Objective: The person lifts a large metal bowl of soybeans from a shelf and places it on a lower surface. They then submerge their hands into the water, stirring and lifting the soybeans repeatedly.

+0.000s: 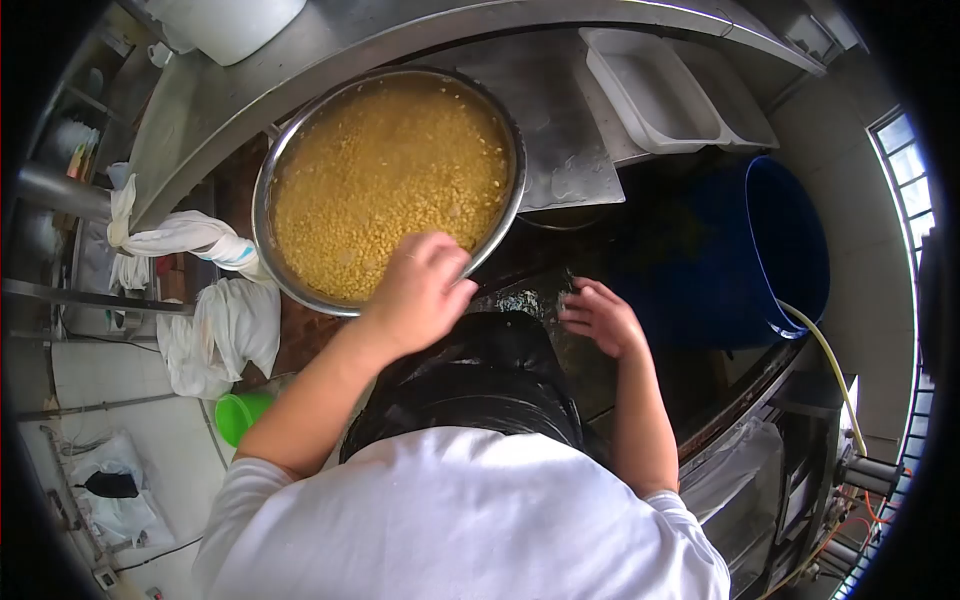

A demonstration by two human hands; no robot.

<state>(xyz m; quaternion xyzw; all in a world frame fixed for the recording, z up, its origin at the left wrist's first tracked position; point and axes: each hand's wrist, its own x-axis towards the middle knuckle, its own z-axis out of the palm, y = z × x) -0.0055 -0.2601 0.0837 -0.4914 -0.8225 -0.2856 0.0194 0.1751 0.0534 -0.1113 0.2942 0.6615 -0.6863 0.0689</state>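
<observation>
A large round metal basin (518,150) holds yellowish beans or kernels (390,190) under cloudy water. At its near rim, my left hand (420,290) is closed, with the fingers curled over the edge and the thumb on the outer side; the fingertips are partly hidden. My right hand (605,318) hangs in the air to the right of the basin, its fingers loosely bent and apart, with nothing visible in them. Between the hands is a dark, wet area, and a black apron (470,370) covers my front.
On the right stands a big blue barrel (790,250) with a pale hose (835,360) over its rim. White trays (650,95) rest on the steel counter (560,110). To the left are a twisted white cloth (190,235), white bags (230,330) and a green bucket (240,415).
</observation>
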